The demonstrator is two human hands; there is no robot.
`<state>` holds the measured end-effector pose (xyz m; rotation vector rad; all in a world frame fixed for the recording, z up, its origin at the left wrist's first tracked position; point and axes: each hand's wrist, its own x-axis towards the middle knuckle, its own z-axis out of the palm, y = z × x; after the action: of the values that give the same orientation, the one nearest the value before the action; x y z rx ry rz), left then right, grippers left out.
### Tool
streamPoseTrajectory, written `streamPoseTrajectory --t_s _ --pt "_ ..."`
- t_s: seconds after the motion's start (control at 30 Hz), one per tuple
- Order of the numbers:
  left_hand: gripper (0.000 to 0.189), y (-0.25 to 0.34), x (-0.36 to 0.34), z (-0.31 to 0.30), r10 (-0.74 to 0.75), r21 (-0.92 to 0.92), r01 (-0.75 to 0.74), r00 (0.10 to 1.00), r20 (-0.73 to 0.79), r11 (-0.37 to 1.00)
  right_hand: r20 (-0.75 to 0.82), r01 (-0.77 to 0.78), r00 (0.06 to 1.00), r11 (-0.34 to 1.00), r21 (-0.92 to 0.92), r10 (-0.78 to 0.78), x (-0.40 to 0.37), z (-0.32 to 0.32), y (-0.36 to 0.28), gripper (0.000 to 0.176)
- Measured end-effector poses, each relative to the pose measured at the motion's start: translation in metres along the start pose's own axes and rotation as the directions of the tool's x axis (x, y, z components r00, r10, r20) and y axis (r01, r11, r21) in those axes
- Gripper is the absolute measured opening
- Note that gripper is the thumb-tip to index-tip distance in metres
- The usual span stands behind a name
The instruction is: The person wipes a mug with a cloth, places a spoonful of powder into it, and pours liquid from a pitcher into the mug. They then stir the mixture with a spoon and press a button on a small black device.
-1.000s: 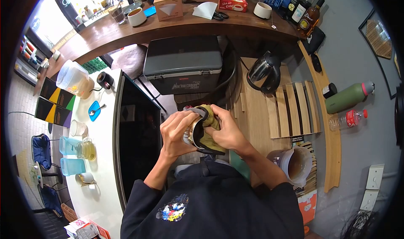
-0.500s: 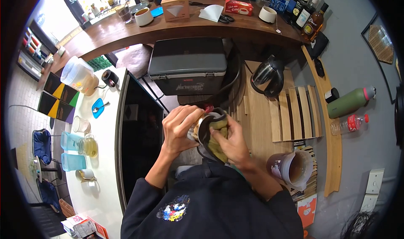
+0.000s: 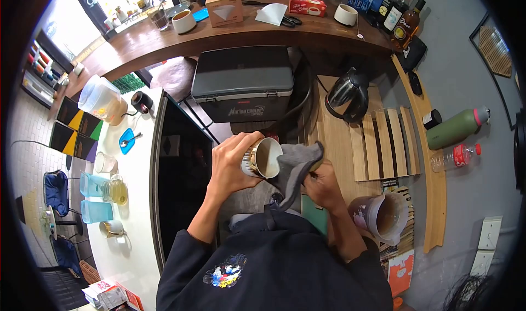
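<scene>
My left hand (image 3: 229, 160) is wrapped round a patterned cup (image 3: 268, 158), whose pale inside faces right and toward me. The cup is tilted on its side, and whether it has a handle is hidden by my fingers. My right hand (image 3: 322, 186) is closed on a grey cloth (image 3: 296, 167) with a bit of yellow-green showing near the fingers. One end of the cloth hangs at the cup's rim; the rest drapes down in front of my apron. Both hands are in mid-air above the floor gap.
A black cooler box (image 3: 244, 83) stands ahead. On the right are a kettle (image 3: 349, 97), wooden slats (image 3: 378, 146) and a pitcher of brown liquid (image 3: 383, 218). The white counter (image 3: 137, 201) on the left holds a glass jug (image 3: 116, 190), mugs and blue containers.
The cloth has come out of the cup's mouth, and my right hand has moved right and down with it. The cup's opening has turned more into view; my left hand still holds it.
</scene>
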<state>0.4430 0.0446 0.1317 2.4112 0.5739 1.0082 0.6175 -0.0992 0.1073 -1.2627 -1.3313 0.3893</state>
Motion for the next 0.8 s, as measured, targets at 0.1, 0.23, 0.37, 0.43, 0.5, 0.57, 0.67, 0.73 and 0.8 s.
streamPoseTrajectory --t_s 0.1,0.23,0.37,0.43,0.5,0.57,0.67,0.73,0.8 --pt "0.063 0.004 0.001 -0.004 0.019 0.043 -0.02 0.999 0.027 0.999 0.2 -0.028 0.978 0.981 -0.191 0.067 0.006 -0.006 -0.012 0.013" --pt "0.059 0.002 0.0 -0.004 0.099 0.096 -0.1 0.995 0.021 0.99 0.273 0.123 0.962 0.866 -0.484 0.016 0.018 -0.003 -0.014 0.03" --pt "0.058 0.0 0.001 -0.01 0.12 0.122 -0.122 0.993 0.023 0.985 0.396 0.282 0.918 0.689 -0.668 0.008 0.024 -0.004 -0.018 0.032" --pt "0.058 -0.002 0.001 -0.01 0.143 0.124 -0.142 0.99 0.003 0.982 0.411 0.305 0.911 0.721 -0.622 -0.031 0.031 0.001 -0.028 0.033" --pt "0.057 -0.001 0.002 -0.011 0.136 0.121 -0.132 0.99 -0.026 0.984 0.496 0.276 0.86 0.712 -0.646 0.116 0.037 0.001 -0.038 0.033" --pt "0.056 -0.003 0.003 -0.011 0.209 0.193 -0.19 0.974 -0.088 0.963 0.558 0.247 0.787 0.694 -0.676 0.263 0.037 0.0 -0.04 0.033" --pt "0.055 -0.007 0.003 -0.011 0.245 0.218 -0.217 0.963 -0.11 0.951 0.573 0.226 0.788 0.76 -0.609 0.226 0.028 0.003 -0.033 0.035" --pt "0.055 -0.008 0.003 -0.013 0.271 0.237 -0.239 0.956 -0.11 0.942 0.442 0.01 0.873 0.898 -0.44 0.206 0.021 0.009 -0.03 0.037" --pt "0.057 -0.007 0.004 -0.014 0.271 0.235 -0.239 0.956 -0.116 0.942 0.429 -0.123 0.864 0.938 -0.325 0.262 0.022 0.009 -0.036 0.043"
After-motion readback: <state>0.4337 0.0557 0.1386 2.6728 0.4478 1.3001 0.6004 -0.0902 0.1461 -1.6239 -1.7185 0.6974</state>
